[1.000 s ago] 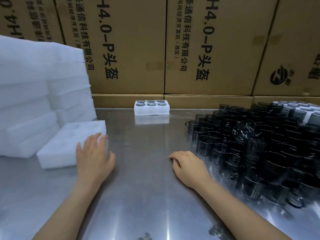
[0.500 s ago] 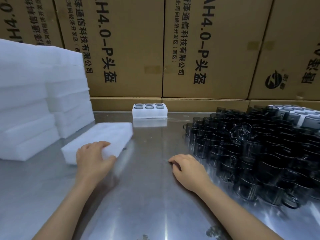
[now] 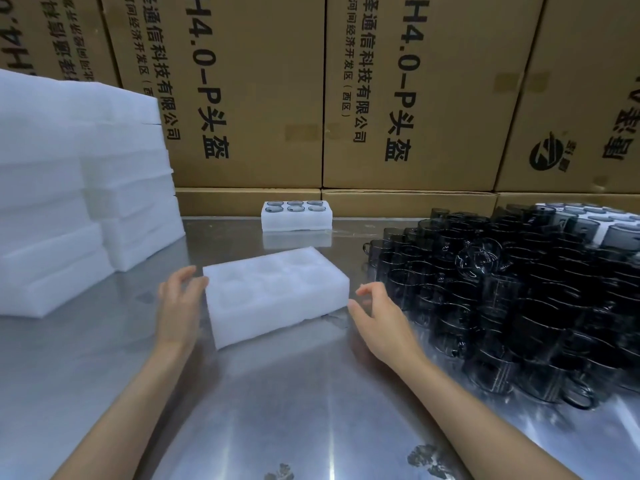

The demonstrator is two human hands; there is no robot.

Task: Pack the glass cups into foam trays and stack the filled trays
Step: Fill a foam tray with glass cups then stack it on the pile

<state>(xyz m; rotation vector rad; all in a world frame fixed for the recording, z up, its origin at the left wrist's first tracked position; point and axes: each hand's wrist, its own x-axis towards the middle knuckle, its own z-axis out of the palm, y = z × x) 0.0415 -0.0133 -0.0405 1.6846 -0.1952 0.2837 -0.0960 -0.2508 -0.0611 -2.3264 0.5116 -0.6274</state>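
An empty foam tray (image 3: 275, 293) lies on the steel table (image 3: 277, 410) between both hands: left hand (image 3: 178, 303) touches its end, right hand (image 3: 379, 320) hovers, fingers relaxed; cartons (image 3: 249, 98) behind read "4.0-P头盔"

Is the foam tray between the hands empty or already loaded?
Empty: the foam tray shows only bare white pockets, unlike the filled tray behind it.

Foam tray (image 3: 273, 292) now central (left hand (image 3: 178, 303) alongside), right hand (image 3: 377, 317) raised
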